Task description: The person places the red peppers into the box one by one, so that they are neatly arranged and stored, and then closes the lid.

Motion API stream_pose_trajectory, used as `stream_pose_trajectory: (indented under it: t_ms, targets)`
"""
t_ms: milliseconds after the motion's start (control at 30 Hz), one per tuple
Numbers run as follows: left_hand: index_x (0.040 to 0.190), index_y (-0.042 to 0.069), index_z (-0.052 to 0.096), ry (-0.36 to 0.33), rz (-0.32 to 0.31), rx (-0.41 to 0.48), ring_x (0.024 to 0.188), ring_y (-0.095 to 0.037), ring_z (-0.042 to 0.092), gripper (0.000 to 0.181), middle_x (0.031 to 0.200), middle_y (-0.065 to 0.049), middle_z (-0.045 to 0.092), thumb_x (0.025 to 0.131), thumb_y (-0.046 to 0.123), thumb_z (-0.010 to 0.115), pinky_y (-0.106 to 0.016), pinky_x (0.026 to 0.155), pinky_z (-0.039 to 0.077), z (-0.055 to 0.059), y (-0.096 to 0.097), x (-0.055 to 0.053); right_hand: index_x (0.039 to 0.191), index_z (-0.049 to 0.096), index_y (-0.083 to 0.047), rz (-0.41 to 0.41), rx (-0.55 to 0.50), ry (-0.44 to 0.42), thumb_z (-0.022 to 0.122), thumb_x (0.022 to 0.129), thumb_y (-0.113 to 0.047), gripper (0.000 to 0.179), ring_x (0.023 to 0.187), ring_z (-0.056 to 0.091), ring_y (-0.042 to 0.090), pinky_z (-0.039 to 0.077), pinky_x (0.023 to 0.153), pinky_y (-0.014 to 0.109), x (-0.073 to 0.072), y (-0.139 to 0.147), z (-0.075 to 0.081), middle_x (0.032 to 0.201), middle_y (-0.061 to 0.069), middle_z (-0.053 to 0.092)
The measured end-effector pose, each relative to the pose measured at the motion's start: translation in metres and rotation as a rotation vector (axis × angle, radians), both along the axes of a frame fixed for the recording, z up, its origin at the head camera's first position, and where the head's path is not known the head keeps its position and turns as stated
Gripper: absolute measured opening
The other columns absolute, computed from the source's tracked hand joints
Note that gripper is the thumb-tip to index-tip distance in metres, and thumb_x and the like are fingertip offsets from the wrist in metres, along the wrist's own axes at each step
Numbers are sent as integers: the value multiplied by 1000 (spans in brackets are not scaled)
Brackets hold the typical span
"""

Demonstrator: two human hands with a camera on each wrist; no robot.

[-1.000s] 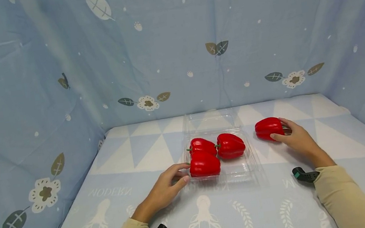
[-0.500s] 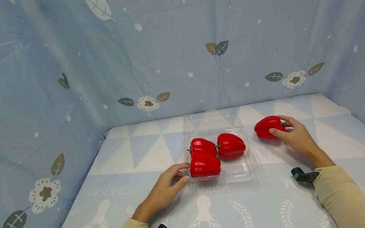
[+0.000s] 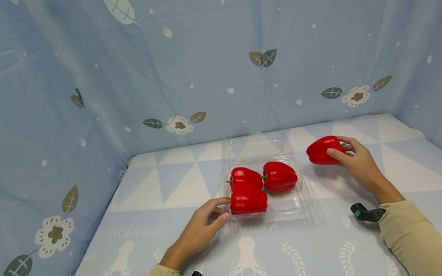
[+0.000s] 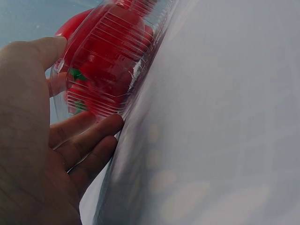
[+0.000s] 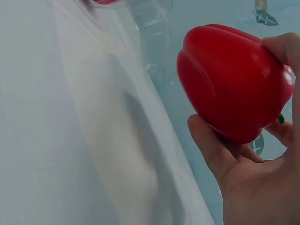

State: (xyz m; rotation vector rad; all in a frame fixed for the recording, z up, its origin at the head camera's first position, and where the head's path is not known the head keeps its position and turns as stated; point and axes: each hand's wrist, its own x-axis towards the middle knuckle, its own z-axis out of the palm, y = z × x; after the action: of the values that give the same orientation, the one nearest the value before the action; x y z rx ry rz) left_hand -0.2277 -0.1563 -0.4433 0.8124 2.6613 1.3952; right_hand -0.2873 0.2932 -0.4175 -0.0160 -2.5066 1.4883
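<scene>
My right hand grips a red bell pepper by its stem end, thumb on one side and fingers on the other. In the right wrist view the pepper is off the table, its green stem facing the palm. A clear plastic clamshell container stands at the table's middle with its lid folded back. It holds 3 red bell peppers. At the container's left front corner rests my left hand, fingers extended loosely. The left wrist view shows thumb and fingertips against the ribbed wall.
Behind the container its clear lid lies toward the back edge of the table. A patterned cloth covers the table. Blue printed curtains enclose the back and both sides.
My right hand has tightened around the bell pepper and lifted it off the table, slightly up and left. The left hand and the container have stayed put.
</scene>
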Motion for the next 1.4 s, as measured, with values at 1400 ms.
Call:
stream_pose_trajectory:
  t_ms: [1400]
  targets:
    - [141, 22, 55, -7, 3, -7, 111, -12, 64, 44, 136, 5, 58, 100, 38, 62, -35, 95, 53, 1, 0, 0, 152, 32, -6, 302, -421, 131, 63, 101, -19, 61, 112, 57, 14, 54, 87, 21, 9, -25, 9, 130, 3, 54]
